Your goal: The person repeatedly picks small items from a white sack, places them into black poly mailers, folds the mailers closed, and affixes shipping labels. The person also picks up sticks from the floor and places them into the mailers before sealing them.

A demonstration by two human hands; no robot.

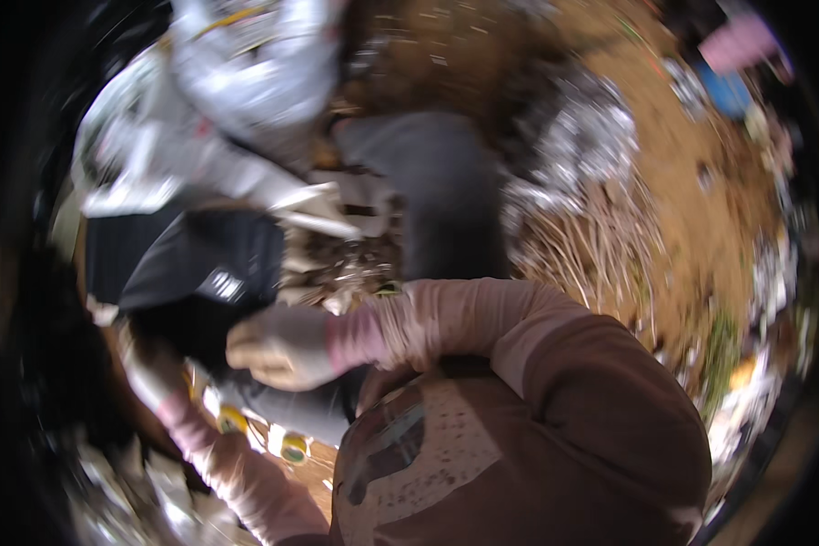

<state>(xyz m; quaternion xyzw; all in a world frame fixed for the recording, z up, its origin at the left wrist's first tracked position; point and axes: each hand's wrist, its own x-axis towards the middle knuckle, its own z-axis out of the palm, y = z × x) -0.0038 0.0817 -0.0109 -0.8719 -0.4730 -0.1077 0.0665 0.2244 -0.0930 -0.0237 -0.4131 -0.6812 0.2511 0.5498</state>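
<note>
A black item (205, 256), perhaps a bag or a piece of fabric, has a pale mark and a dark hollow on the side towards me. My left hand (150, 362), in a pale glove with a pink cuff, is at its lower left edge; the fingers are blurred and partly lost in shadow. At its lower right edge is my right hand (280, 348), gloved the same way, with the fingers bent. Whether either hand grips the item cannot be told. My dark-trousered leg (450, 198) extends beyond my right forearm.
White plastic sacks (259, 75) stand at the upper left. Crumpled clear plastic (587, 136) and a heap of thin dry stalks (587, 246) lie on brown ground (689, 225) to the right. Rolls of yellow tape (293, 448) are near my left forearm. Mixed litter lines the right rim.
</note>
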